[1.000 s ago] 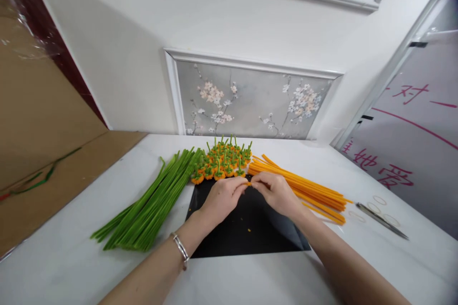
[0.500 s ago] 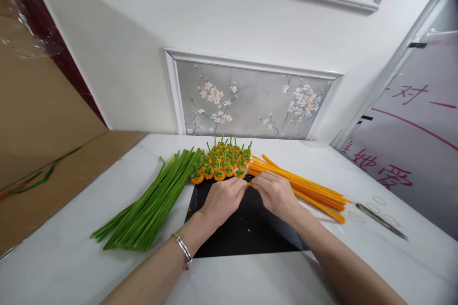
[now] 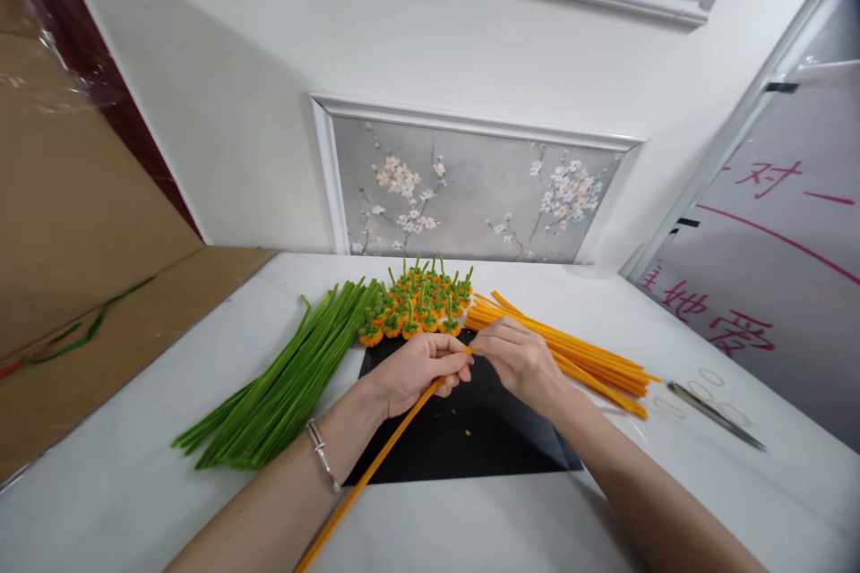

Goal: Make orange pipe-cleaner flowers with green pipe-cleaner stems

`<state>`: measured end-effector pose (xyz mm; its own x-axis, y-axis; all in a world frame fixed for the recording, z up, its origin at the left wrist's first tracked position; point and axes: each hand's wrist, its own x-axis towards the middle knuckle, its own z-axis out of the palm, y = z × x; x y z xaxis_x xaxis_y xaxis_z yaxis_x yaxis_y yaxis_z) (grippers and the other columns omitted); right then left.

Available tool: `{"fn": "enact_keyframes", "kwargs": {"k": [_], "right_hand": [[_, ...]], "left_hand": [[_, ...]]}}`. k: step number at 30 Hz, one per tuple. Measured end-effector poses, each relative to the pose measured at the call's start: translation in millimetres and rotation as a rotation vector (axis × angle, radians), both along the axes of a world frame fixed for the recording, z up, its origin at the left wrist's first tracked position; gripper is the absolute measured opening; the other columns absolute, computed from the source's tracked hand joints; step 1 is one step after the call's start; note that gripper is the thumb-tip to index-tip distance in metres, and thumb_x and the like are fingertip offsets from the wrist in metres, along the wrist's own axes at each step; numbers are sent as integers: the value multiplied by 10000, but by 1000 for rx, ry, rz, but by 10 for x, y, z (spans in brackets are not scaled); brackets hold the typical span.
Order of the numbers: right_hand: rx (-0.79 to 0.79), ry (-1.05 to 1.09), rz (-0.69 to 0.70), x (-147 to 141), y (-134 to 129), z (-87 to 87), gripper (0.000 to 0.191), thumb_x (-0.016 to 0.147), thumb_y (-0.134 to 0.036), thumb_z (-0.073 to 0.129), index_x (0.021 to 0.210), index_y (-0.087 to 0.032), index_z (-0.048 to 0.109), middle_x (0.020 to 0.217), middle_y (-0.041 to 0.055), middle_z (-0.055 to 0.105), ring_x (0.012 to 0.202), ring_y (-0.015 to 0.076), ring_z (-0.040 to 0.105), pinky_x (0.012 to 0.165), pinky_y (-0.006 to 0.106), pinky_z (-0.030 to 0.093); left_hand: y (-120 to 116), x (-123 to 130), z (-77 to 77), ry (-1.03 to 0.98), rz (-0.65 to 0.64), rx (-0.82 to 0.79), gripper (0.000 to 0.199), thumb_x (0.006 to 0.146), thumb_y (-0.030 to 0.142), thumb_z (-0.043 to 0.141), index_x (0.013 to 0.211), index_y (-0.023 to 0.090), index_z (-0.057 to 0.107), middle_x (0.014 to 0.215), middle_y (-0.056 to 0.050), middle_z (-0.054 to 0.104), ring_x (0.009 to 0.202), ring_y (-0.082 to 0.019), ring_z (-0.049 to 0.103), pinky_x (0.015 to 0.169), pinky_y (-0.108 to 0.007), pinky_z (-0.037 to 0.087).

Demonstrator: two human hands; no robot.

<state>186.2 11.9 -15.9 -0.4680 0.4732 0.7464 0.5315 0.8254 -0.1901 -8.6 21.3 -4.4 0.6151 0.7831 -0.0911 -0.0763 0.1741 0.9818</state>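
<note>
An orange pipe cleaner (image 3: 377,463) runs from the near edge of view up into my left hand (image 3: 422,371), which is closed on it with thumb and fingers. My right hand (image 3: 519,362) pinches the short orange end poking out beyond the left fingertips. Both hands meet above a black mat (image 3: 463,443). Just behind them sits a cluster of small orange flower-like pieces with green tops (image 3: 422,297). A bundle of orange pipe cleaners (image 3: 578,356) lies beside my right hand, partly covered by it.
Green pipe cleaners (image 3: 288,376) lie bundled on the white table (image 3: 134,501) at left. On the right are metal tweezers (image 3: 716,414) and several thin rings (image 3: 700,390). A wall with a floral panel (image 3: 470,188) stands behind; cardboard (image 3: 127,322) borders the left side.
My left hand has rolled palm-up, and the long orange pipe cleaner now shows below it, trailing toward me. My right hand keeps its pinch at nearly the same spot.
</note>
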Motion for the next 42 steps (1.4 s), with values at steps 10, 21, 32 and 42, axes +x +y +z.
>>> {"fn": "enact_keyframes", "kwargs": {"k": [10,21,32,42], "right_hand": [[-109,-182,-223,-46,1,-80,204,912,-168,482,789,-213,640,744,28,647,750,157,589,670,261,461],[-182,-253,-304,-103,1,-103,177,866,-146,532,716,-214,598,705,12,646,725,159,584,593,242,392],[-236,-147,-153,68,85,-83,135,913,-229,543,953,-244,671,898,8,686,834,158,638,747,290,508],[-186,-221,-181,-5,68,-118,195,935,-213,484,884,-214,672,822,34,681,769,165,623,704,271,476]], "left_hand": [[-34,72,-1,667,239,866,171,853,151,497,715,172,597,682,-35,641,654,-157,608,628,-248,436],[-7,32,-32,816,151,1000,208,854,126,472,681,180,575,629,-21,584,576,-155,537,559,-243,341],[67,-28,-58,565,126,714,162,798,252,571,869,159,683,679,6,656,556,-130,570,565,-218,399],[43,22,-32,582,169,839,189,811,160,523,757,171,704,619,14,641,559,-119,543,584,-214,377]]}}
